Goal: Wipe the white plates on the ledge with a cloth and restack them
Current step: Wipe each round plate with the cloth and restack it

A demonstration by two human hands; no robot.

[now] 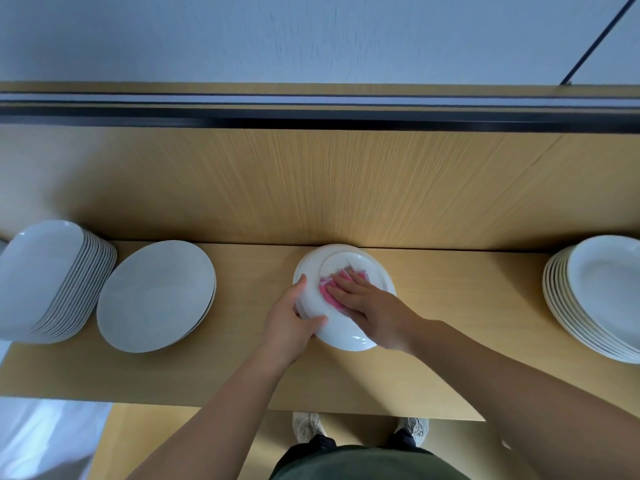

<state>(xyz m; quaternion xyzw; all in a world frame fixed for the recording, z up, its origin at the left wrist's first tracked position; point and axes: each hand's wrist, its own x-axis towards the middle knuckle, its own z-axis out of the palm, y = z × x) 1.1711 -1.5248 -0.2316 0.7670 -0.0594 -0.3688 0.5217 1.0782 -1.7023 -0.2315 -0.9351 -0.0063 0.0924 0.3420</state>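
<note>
Wooden ledge [467, 323], viewed from above.

Far left: tall stack of white plates [52, 282], face up. Just beside it: short stack of white plates [156, 296], also face up, only a few high.

Centre: single white plate [341, 332], upside down with its foot ring showing, far edge close to the wood back panel [346, 185].
- Left hand [291, 323] grips the plate's left rim: thumb curled over the near edge, fingers wrapped round the side.
- Pink cloth [323, 292] lies on the plate's underside.
- Right hand [374, 306] is flat, fingers straight, pressing the cloth down onto the plate.

Far right: another stack of white plates [595, 299], face up, well apart from the centre plate.
</note>
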